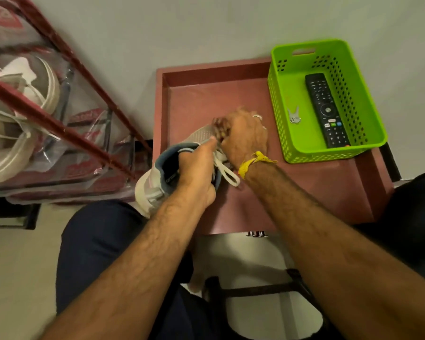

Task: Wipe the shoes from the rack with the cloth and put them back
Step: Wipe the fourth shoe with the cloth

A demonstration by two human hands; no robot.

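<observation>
Reddish table (304,187) by a pale wall — left hand (196,173) fingers gripping shoe (157,177), right hand (245,138) fingers clutching cloth (220,130).

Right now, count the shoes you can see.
3, maybe more hidden. One grey shoe is held over the red tray by the left hand; two white shoes sit in the rack.

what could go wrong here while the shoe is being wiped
1. The shoe sticks out past the edge of the red table, steadied only by the left hand in its opening; a hard rub could tip it off.
2. The right hand rubs with the cloth just above the loose lace, which might snag.
3. The green basket holding the remote sits close by; a wide stroke may knock it.
</observation>
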